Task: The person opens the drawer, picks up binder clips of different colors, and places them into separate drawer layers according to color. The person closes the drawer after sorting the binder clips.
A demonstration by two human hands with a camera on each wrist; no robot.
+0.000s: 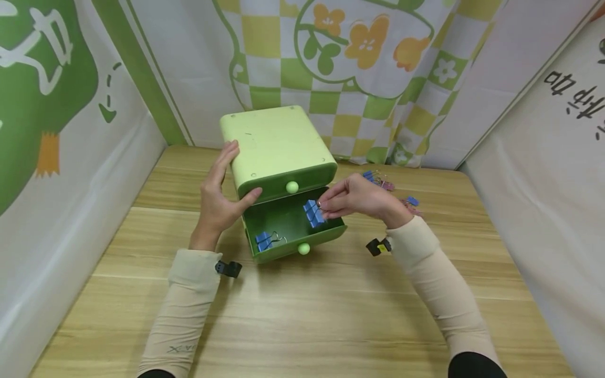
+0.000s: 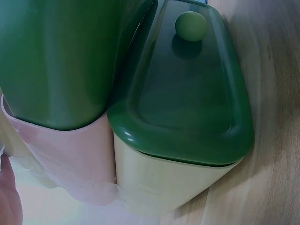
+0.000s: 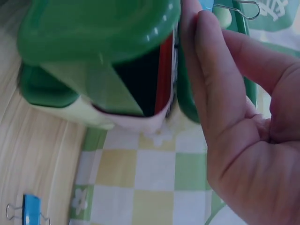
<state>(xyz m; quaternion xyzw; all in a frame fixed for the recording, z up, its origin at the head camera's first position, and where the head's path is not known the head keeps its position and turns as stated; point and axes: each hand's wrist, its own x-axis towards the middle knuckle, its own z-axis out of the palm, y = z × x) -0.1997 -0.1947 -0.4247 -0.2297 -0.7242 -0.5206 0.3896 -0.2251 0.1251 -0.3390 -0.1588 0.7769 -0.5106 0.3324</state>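
My right hand [image 1: 361, 199] pinches a blue binder clip [image 1: 313, 213] by its wire handle, over the pulled-out dark green drawer [image 1: 283, 223]. Another blue binder clip [image 1: 263, 241] lies in that drawer at its front left. On the left side of the light green drawer box [image 1: 279, 139], my left hand [image 1: 218, 202] rests with fingers spread along the upper edge and the thumb at the front corner. The box's top drawer, with a round pale knob [image 1: 292, 187], is pushed in. Below the pulled-out drawer, the left wrist view shows a closed bottom drawer [image 2: 187, 98].
Right of the box, partly behind my right arm, lie several blue clips [image 1: 370, 177] and pinkish clips [image 1: 387, 186] on the wooden table [image 1: 302, 315]. A checkered curtain [image 1: 302, 73] hangs behind the box. White printed walls stand at both sides.
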